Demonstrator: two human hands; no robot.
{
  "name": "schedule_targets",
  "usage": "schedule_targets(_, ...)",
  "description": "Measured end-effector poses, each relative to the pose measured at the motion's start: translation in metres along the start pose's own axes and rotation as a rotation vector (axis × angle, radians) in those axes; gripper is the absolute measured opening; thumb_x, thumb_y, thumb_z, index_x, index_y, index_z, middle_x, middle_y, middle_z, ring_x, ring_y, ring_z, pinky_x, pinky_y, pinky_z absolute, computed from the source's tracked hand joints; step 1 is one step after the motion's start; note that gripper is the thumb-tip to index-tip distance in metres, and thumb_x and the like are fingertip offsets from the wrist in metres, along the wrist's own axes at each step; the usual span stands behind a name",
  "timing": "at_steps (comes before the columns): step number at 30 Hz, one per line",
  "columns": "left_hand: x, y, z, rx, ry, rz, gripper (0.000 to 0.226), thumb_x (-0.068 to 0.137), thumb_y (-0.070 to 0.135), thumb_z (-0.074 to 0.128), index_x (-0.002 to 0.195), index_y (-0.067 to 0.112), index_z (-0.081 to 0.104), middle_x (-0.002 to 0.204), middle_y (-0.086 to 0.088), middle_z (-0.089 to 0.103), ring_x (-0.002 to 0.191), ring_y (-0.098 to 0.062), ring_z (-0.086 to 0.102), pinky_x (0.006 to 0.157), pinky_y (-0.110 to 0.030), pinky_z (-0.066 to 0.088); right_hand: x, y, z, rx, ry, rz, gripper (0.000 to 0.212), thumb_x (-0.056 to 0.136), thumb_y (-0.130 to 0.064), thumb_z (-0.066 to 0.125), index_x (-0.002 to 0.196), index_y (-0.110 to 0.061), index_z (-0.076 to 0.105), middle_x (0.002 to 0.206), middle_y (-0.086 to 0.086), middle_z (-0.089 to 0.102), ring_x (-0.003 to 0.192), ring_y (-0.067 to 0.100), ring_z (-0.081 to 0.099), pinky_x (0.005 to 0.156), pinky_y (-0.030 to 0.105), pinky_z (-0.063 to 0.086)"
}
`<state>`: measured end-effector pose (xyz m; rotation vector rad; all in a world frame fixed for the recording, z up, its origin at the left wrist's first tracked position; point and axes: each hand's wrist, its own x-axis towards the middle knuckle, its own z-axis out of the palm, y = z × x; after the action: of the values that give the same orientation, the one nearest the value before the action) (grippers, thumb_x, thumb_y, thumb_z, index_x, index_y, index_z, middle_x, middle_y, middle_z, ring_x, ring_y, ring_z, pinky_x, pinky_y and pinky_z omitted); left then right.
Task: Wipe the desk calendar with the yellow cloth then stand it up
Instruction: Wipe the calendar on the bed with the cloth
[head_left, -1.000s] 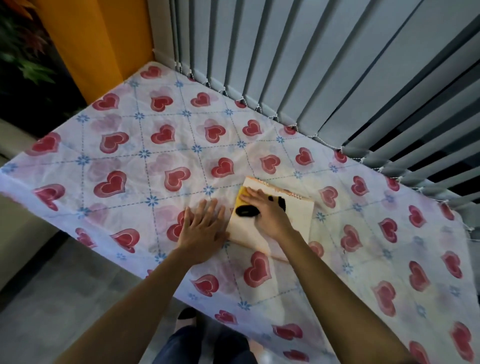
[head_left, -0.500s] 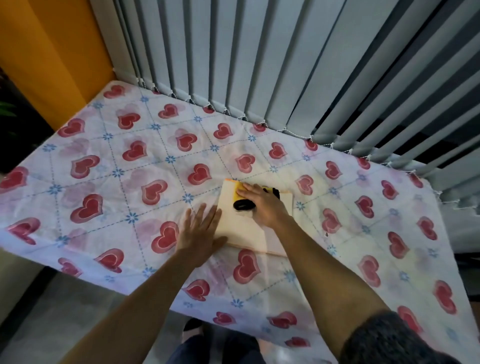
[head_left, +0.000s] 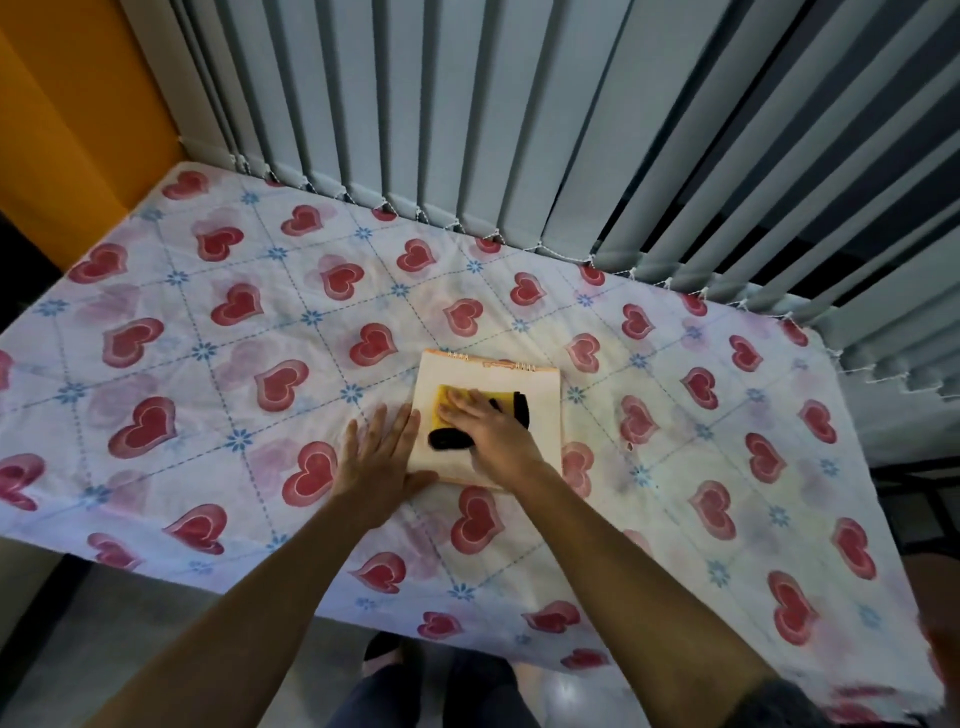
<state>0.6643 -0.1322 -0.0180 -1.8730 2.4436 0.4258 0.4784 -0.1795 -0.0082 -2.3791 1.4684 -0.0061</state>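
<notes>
- You are in the wiping step: the desk calendar (head_left: 540, 410) lies flat on the heart-print tablecloth (head_left: 208, 364), near the middle of the table and towards your side, with its spiral binding on the far edge, facing the blinds (head_left: 519, 130).
- Your right hand (head_left: 491, 428) is spread flat, palm down, on the yellow cloth (head_left: 445, 402). The fingers are nearly straight and press the cloth onto the calendar's face rather than gripping it; nothing is pinched or lifted.
- The cloth has yellow and black parts. It covers the left and middle of the calendar's face, and a black part shows on either side of your hand.
- Your left hand (head_left: 379, 457) is open too, fingers together and stretched out on the tablecloth, its thumb side against the calendar's left edge. It holds nothing; it looks to be bracing the calendar against sliding.
- The right strip of the face and the near edge are bare of cloth, so the wipe looks unfinished. The next move probably calls for sweeping the cloth across those parts with the left hand braced.
- Standing it up is not yet begun. That will need the cloth set aside and the far, bound edge lifted so the base can spread.
- Whether the base folds out freely cannot be told from here.
</notes>
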Motion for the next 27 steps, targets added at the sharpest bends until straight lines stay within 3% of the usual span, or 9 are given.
schedule_targets(3, 0.005, -0.005, 0.007, -0.012, -0.06, -0.019, 0.112, 0.062, 0.079, -0.02, 0.15, 0.013, 0.004, 0.161, -0.008, 0.005, 0.147, -0.035, 0.003, 0.117, -0.057, 0.004, -0.017, 0.025, -0.001, 0.027, 0.018, 0.025, 0.08, 0.08, 0.015, 0.043, 0.145, -0.03, 0.032, 0.159, -0.006, 0.02, 0.147, 0.02, 0.014, 0.118, 0.041, 0.009)
schedule_targets(6, 0.006, -0.007, 0.012, 0.001, -0.065, -0.02, 0.091, 0.081, 0.071, 0.016, 0.149, 0.014, -0.005, 0.161, -0.008, -0.003, 0.147, -0.034, -0.005, 0.118, -0.056, 0.0, -0.047, 0.06, -0.01, 0.067, 0.05, 0.158, 0.08, 0.08, 0.016, 0.041, 0.143, -0.032, 0.034, 0.157, -0.011, 0.021, 0.147, 0.017, 0.015, 0.12, 0.039, 0.016)
schedule_targets(8, 0.006, -0.006, 0.013, -0.008, -0.061, -0.017, 0.089, 0.086, 0.067, 0.028, 0.149, 0.014, -0.006, 0.161, -0.008, -0.005, 0.147, -0.034, -0.006, 0.118, -0.055, -0.001, -0.056, 0.067, -0.017, 0.05, 0.042, 0.188, 0.075, 0.083, 0.014, 0.043, 0.143, -0.03, 0.036, 0.157, -0.01, 0.022, 0.147, 0.019, 0.016, 0.12, 0.041, 0.02)
schedule_targets(15, 0.004, -0.005, 0.012, -0.005, -0.044, -0.014, 0.088, 0.088, 0.061, 0.038, 0.149, 0.011, -0.001, 0.161, -0.008, -0.003, 0.147, -0.035, 0.0, 0.118, -0.055, 0.004, -0.027, -0.004, -0.005, 0.025, -0.117, -0.231, 0.076, 0.082, 0.014, 0.052, 0.143, -0.028, 0.036, 0.157, -0.006, 0.025, 0.147, 0.021, 0.013, 0.117, 0.039, 0.011)
schedule_targets(17, 0.003, -0.003, 0.009, 0.012, -0.019, 0.001, 0.088, 0.086, 0.066, 0.028, 0.149, 0.009, 0.007, 0.159, -0.01, 0.001, 0.146, -0.037, 0.008, 0.117, -0.058, 0.012, -0.034, -0.002, 0.0, 0.029, -0.1, -0.254, 0.075, 0.084, 0.013, 0.05, 0.144, -0.03, 0.034, 0.157, -0.008, 0.024, 0.147, 0.019, 0.011, 0.118, 0.04, 0.01)
schedule_targets(19, 0.003, -0.003, 0.005, 0.007, -0.066, -0.001, 0.111, 0.066, 0.081, -0.01, 0.149, 0.01, 0.003, 0.159, -0.008, -0.002, 0.147, -0.035, 0.003, 0.117, -0.055, 0.006, -0.05, 0.016, -0.004, 0.071, -0.105, -0.223, 0.074, 0.083, 0.013, 0.05, 0.142, -0.03, 0.037, 0.156, -0.009, 0.026, 0.147, 0.016, 0.011, 0.119, 0.043, 0.01)
schedule_targets(21, 0.002, -0.004, 0.006, 0.004, -0.079, -0.001, 0.128, 0.048, 0.083, -0.031, 0.149, 0.011, -0.002, 0.161, -0.009, -0.003, 0.147, -0.034, -0.001, 0.118, -0.054, 0.003, -0.069, 0.041, -0.011, 0.099, -0.112, -0.162, 0.076, 0.079, 0.015, 0.052, 0.141, -0.027, 0.04, 0.153, -0.011, 0.024, 0.145, 0.013, 0.009, 0.121, 0.047, 0.012)
schedule_targets(27, 0.004, -0.004, 0.007, 0.011, -0.086, -0.007, 0.128, 0.045, 0.081, -0.035, 0.149, 0.011, -0.008, 0.161, -0.01, -0.007, 0.147, -0.035, -0.006, 0.118, -0.054, 0.0, -0.084, 0.05, -0.022, 0.081, -0.102, -0.058, 0.068, 0.08, 0.01, 0.057, 0.138, -0.025, 0.045, 0.153, -0.005, 0.031, 0.146, 0.022, 0.018, 0.119, 0.046, 0.018)
